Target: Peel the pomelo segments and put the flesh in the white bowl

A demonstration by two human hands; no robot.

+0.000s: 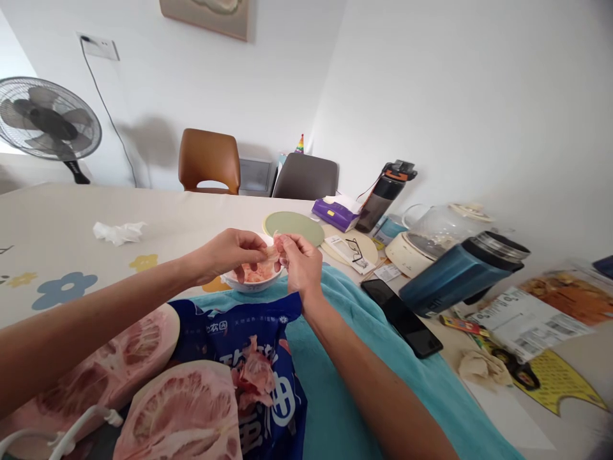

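Observation:
Over a white bowl [258,285] of loose pink pomelo flesh [253,273], my left hand [234,254] and my right hand [302,260] meet with fingertips pinched. Between them is a pale pink piece of pomelo segment [272,251], partly covered by the fingers. Nearer to me lies a blue plastic bag [292,409] with peeled membrane scraps [256,374] on it. Two pieces of pomelo rind [184,409] with pink hollows rest at its left. A white plastic peeling tool or cord [90,421] crosses the lower left corner.
A turquoise towel [335,383] covers the table's near edge. To the right are a black phone [402,316], a blue thermos [460,275], a glass kettle [445,230] and a dark bottle [383,198]. Further off lie a purple tissue pack [335,213], a green placemat [294,225] and a crumpled tissue [119,232].

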